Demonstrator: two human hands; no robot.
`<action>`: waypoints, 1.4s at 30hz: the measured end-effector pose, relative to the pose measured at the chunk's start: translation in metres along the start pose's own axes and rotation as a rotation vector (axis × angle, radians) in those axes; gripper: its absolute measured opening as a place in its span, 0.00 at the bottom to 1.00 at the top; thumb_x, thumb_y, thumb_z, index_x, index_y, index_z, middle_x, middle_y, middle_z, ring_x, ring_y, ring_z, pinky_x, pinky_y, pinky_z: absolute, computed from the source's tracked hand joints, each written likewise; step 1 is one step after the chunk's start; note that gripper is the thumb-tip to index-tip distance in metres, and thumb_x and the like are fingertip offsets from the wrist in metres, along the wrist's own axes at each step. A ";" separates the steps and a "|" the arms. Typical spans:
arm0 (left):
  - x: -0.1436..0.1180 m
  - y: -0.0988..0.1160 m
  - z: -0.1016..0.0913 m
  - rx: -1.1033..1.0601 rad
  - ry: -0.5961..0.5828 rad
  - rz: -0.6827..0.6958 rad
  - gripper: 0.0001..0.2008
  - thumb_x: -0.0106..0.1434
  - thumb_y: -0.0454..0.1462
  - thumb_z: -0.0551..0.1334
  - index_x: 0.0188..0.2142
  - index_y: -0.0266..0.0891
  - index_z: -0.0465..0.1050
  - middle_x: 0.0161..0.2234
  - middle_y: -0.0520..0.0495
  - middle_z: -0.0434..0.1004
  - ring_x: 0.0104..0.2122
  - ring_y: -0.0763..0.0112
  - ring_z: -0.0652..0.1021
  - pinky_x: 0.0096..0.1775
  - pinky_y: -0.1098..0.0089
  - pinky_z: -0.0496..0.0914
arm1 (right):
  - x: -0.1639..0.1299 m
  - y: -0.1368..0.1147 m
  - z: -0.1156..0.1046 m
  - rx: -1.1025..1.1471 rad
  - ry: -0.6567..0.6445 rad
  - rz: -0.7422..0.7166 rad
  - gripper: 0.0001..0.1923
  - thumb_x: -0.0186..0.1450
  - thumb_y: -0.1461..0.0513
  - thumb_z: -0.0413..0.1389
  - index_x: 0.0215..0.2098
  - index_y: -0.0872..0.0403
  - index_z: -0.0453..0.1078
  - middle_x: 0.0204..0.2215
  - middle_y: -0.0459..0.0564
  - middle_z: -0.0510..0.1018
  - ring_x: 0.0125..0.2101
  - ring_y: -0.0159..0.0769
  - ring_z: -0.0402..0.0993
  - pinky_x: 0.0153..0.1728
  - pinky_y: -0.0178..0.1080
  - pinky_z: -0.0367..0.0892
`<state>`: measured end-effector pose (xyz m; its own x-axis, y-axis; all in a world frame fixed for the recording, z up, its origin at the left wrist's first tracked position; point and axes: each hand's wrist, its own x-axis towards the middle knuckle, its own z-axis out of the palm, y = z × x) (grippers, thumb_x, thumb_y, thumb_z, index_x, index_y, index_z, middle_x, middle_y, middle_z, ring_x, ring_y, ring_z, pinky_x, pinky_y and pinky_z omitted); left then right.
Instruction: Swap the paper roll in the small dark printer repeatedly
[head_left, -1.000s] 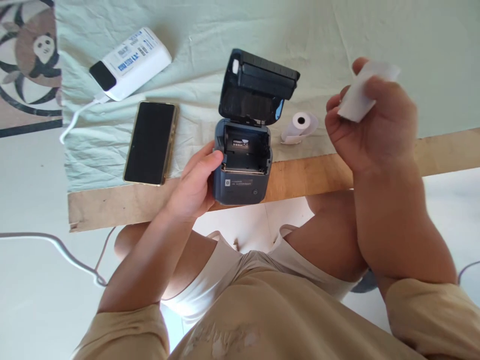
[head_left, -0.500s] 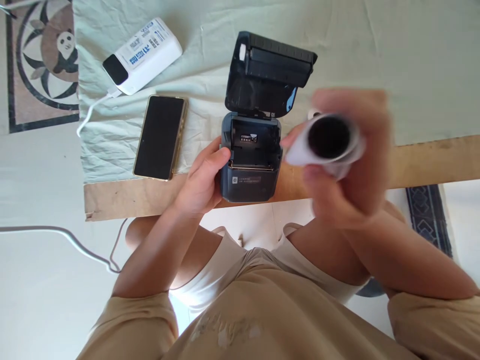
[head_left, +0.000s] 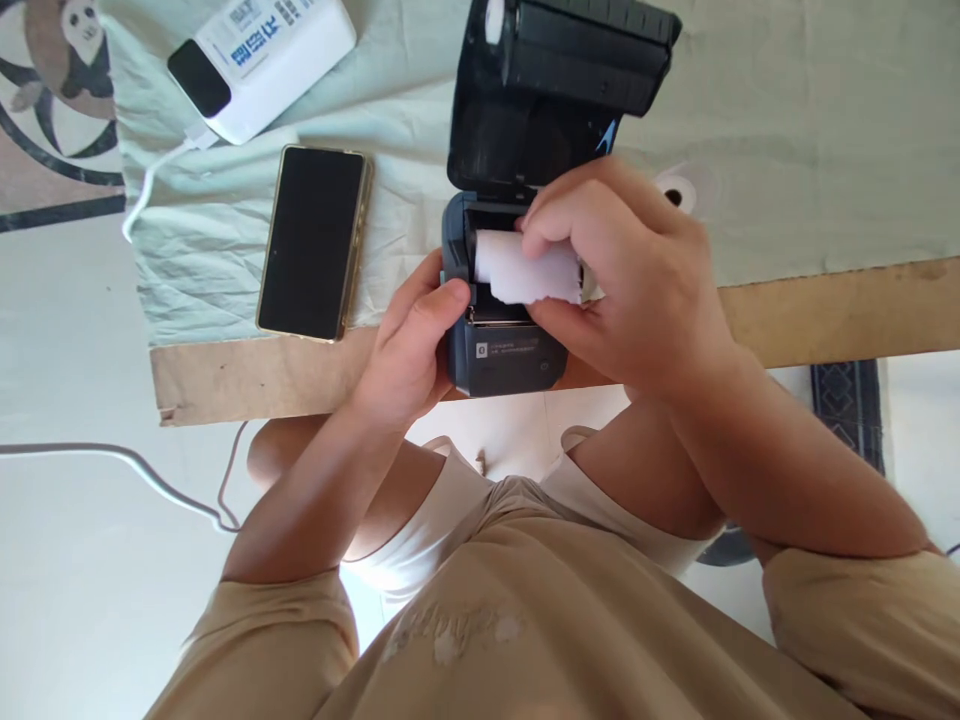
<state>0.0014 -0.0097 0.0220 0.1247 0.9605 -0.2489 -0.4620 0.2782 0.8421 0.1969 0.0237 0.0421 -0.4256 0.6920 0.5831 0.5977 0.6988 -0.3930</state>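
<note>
Half a second earlier our right hand (head_left: 630,270) held the paper roll (head_left: 525,272) in the air; now it gripped the roll inside the open printer (head_left: 504,345), steadied by our left hand (head_left: 409,345). We judged seating nearly done, lid (head_left: 555,90) unclosed.

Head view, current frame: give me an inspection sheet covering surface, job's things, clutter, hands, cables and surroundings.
Surface: wooden board with a creased pale cloth over its far part.
Job's things: dark printer at the board's near edge, lid open; white paper roll at its open bay.
Clutter: second paper roll on the cloth; dark-screened phone; white power bank.
Hands: left hand grips the printer's left side; right hand holds the paper roll.
Cables: white cable plugged into the power bank; grey cable on the floor.
Surroundings: pale floor; patterned rug at upper left.
</note>
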 end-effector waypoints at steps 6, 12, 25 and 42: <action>-0.001 0.000 -0.002 -0.054 -0.038 -0.019 0.14 0.73 0.49 0.73 0.46 0.42 0.85 0.51 0.43 0.91 0.66 0.46 0.86 0.54 0.59 0.86 | -0.007 0.000 -0.002 -0.025 0.105 -0.039 0.10 0.76 0.64 0.59 0.41 0.41 0.77 0.44 0.46 0.86 0.41 0.42 0.84 0.45 0.51 0.81; 0.001 -0.001 -0.004 0.001 -0.074 0.113 0.19 0.66 0.53 0.79 0.47 0.46 0.84 0.43 0.48 0.89 0.53 0.54 0.88 0.42 0.65 0.81 | -0.025 -0.021 0.006 0.049 0.158 -0.142 0.10 0.75 0.68 0.60 0.43 0.44 0.72 0.37 0.41 0.84 0.37 0.38 0.80 0.38 0.48 0.70; 0.004 -0.002 -0.017 0.171 -0.124 0.042 0.58 0.52 0.33 0.84 0.77 0.54 0.60 0.57 0.47 0.86 0.51 0.57 0.88 0.40 0.67 0.78 | -0.017 0.011 -0.019 0.342 0.186 0.247 0.24 0.79 0.49 0.63 0.71 0.23 0.71 0.71 0.39 0.76 0.48 0.37 0.85 0.34 0.40 0.76; 0.004 -0.013 -0.032 0.283 -0.206 0.100 0.36 0.66 0.60 0.75 0.66 0.47 0.75 0.46 0.42 0.83 0.52 0.42 0.89 0.48 0.49 0.86 | -0.025 0.012 -0.003 0.375 -0.060 0.043 0.28 0.81 0.41 0.60 0.71 0.43 0.69 0.67 0.52 0.80 0.68 0.49 0.80 0.69 0.56 0.81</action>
<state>-0.0204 -0.0103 -0.0058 0.2792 0.9568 -0.0808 -0.2230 0.1465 0.9638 0.2165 0.0146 0.0246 -0.4513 0.7237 0.5221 0.3308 0.6791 -0.6553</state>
